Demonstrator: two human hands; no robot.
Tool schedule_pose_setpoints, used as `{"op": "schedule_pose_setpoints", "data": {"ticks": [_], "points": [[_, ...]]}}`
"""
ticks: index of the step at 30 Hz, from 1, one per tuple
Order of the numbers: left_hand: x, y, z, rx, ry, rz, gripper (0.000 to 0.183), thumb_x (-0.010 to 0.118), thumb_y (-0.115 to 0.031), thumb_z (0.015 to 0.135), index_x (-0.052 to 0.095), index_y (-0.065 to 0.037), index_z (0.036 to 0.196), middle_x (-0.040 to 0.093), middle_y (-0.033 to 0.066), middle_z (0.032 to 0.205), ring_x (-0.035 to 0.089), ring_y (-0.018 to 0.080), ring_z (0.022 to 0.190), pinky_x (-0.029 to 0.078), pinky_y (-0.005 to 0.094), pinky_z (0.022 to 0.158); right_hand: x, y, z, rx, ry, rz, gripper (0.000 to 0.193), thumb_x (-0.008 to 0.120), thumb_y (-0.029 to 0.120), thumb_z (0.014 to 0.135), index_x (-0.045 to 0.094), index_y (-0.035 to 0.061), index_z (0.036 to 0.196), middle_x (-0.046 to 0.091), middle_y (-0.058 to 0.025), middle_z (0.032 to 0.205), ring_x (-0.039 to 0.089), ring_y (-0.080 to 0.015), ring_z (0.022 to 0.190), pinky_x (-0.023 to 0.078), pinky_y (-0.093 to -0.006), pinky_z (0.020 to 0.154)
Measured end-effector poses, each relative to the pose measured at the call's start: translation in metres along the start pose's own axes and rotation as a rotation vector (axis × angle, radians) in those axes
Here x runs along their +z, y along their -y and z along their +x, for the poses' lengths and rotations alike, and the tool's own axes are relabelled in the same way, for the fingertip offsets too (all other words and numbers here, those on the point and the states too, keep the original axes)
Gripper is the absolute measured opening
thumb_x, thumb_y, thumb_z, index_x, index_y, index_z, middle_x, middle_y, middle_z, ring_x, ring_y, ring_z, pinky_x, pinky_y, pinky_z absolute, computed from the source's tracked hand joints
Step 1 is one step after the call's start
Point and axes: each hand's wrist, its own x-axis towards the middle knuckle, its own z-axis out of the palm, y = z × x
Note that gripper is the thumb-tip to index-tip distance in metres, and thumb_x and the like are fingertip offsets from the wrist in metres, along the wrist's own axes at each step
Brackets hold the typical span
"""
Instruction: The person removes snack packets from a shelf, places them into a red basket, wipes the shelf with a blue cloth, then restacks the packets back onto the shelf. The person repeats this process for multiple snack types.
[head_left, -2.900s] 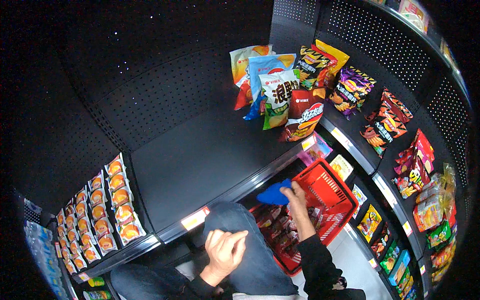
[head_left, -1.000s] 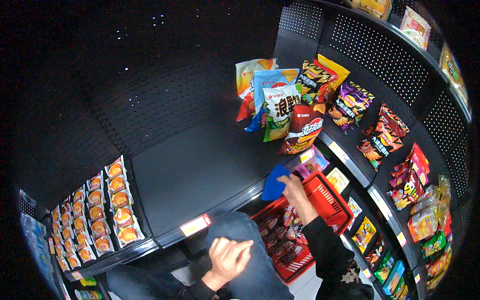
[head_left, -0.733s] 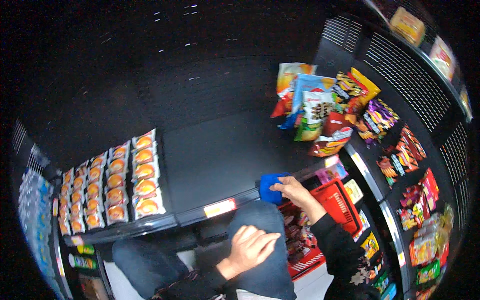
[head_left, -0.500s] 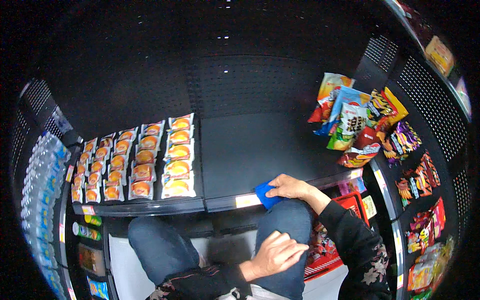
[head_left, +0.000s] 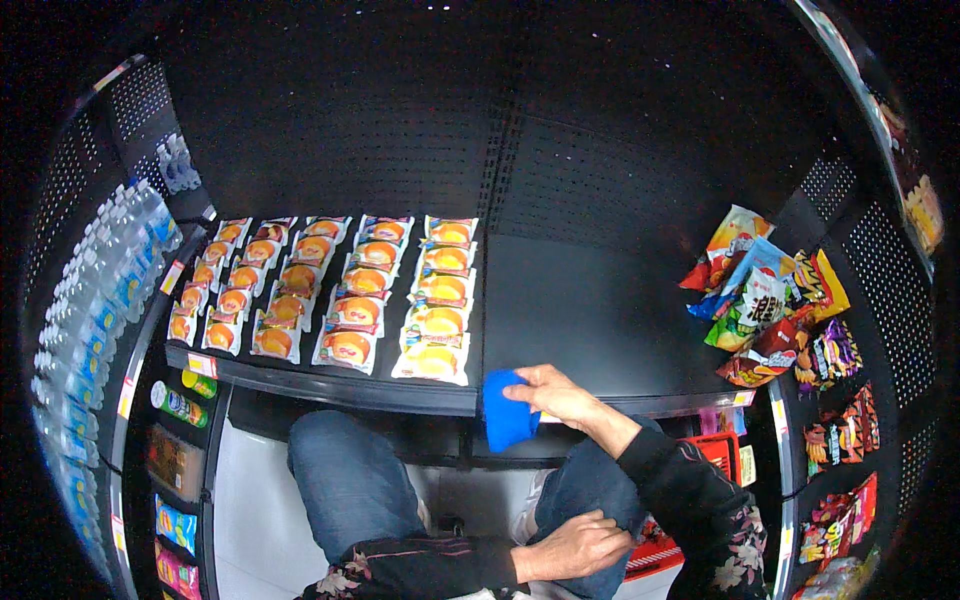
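Note:
My right hand (head_left: 562, 396) pinches a blue cloth (head_left: 508, 412) at the front edge of the black shelf (head_left: 590, 345). The cloth hangs over the edge strip, close to the joint between two shelf sections. My left hand (head_left: 575, 547) rests near my right knee with its fingers curled in and nothing visible in them. On the left section stand several rows of small packaged cakes (head_left: 440, 320) in clear-and-white wrappers. Snack bags (head_left: 750, 300) in mixed colours lie heaped at the right end of the shelf.
Water bottles (head_left: 100, 320) line the left side shelf. Several snack packs (head_left: 845, 425) hang or stand on the right side shelves. A red basket (head_left: 655, 555) stands on the floor by my right leg. Tubes (head_left: 178, 403) and packets sit low on the left.
My view has swung left, so the shelf sits farther right in it. My right hand has slid the blue cloth leftward along the shelf edge. My left hand stays curled near my knee.

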Motion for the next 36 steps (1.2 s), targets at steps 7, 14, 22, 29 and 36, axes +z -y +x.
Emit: {"op": "schedule_pose_setpoints", "data": {"ticks": [7,14,22,29,36], "points": [[0.001,0.002,-0.008,-0.025,0.011,-0.061,0.020,0.069,-0.012,0.097,0.072,-0.001,0.114,0.072,0.0134,0.093,0.067,0.0277,0.085,0.050,0.0379,0.077,-0.024,0.027,-0.001,-0.106,-0.351,0.055,0.026,0.065,0.016,0.103,0.072,0.0003,0.122,0.077,-0.0065,0.105,0.070,-0.0151,0.089,0.058,-0.0326,0.080],[-0.003,0.006,-0.010,-0.038,-0.026,-0.146,0.020,0.066,-0.011,0.097,0.072,-0.002,0.114,0.073,0.0146,0.092,0.067,0.0303,0.081,0.053,0.0393,0.077,-0.017,0.012,0.047,-0.238,-0.546,-0.160,0.044,0.069,0.022,0.100,0.065,-0.0085,0.131,0.074,-0.0236,0.122,0.072,-0.0323,0.113,0.057,-0.0404,0.098],[-0.005,0.007,-0.011,-0.113,0.029,-0.111,0.015,0.065,-0.013,0.099,0.071,0.000,0.105,0.071,0.0179,0.085,0.068,0.0351,0.078,0.054,0.0438,0.073,0.012,0.048,-0.009,-0.338,-0.726,-0.989,0.068,0.082,0.019,0.087,0.053,-0.0002,0.145,0.061,-0.0224,0.132,0.061,-0.0431,0.120,0.055,-0.0489,0.102],[-0.004,0.017,-0.020,-0.039,-0.047,-0.012,0.017,0.071,-0.018,0.088,0.063,-0.005,0.096,0.062,0.0179,0.073,0.064,0.0405,0.067,0.050,0.0508,0.061,0.059,0.023,-0.018,-0.456,-0.527,-1.053,0.044,0.078,0.016,0.090,0.068,-0.0025,0.128,0.066,-0.0212,0.130,0.062,-0.0396,0.120,0.053,-0.0468,0.105],[-0.002,0.020,-0.020,-0.101,-0.018,0.000,0.013,0.070,-0.016,0.088,0.065,-0.004,0.089,0.063,0.0172,0.074,0.066,0.0386,0.069,0.052,0.0503,0.061,0.034,0.010,0.020,-0.500,-0.555,-1.092,0.047,0.069,0.017,0.096,0.061,-0.0030,0.138,0.058,-0.0238,0.148,0.057,-0.0400,0.136,0.050,-0.0485,0.113]]}}
